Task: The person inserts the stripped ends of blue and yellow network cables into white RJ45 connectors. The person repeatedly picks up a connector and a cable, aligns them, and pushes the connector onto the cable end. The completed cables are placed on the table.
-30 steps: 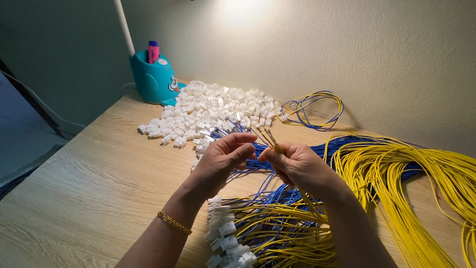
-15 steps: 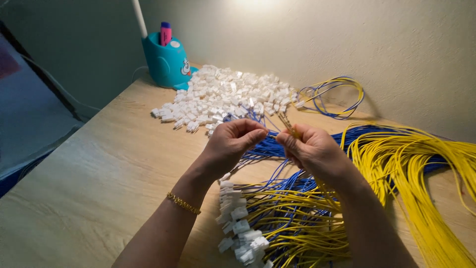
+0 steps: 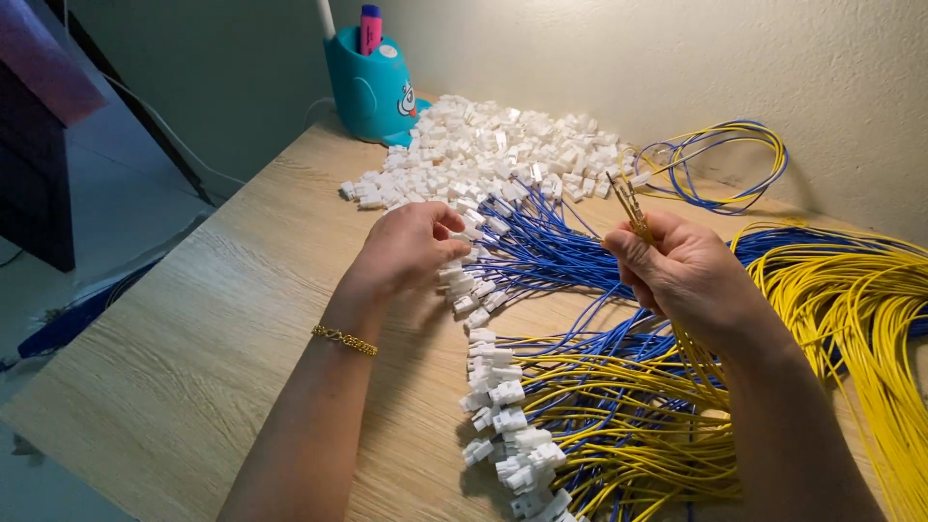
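Wires (image 3: 633, 208), thin and floppy, sit pinched near their tips in right hand (image 3: 681, 275); left hand (image 3: 411, 246) curls over white connectors (image 3: 464, 280).

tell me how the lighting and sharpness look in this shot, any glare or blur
Head view: warm light from above the teal holder brightens the wall without blowing out; soft shadows fall toward the camera under the left hand and right hand; the white connector pile is bright but still detailed; hands and wires look sharp; the floor at left is dim.
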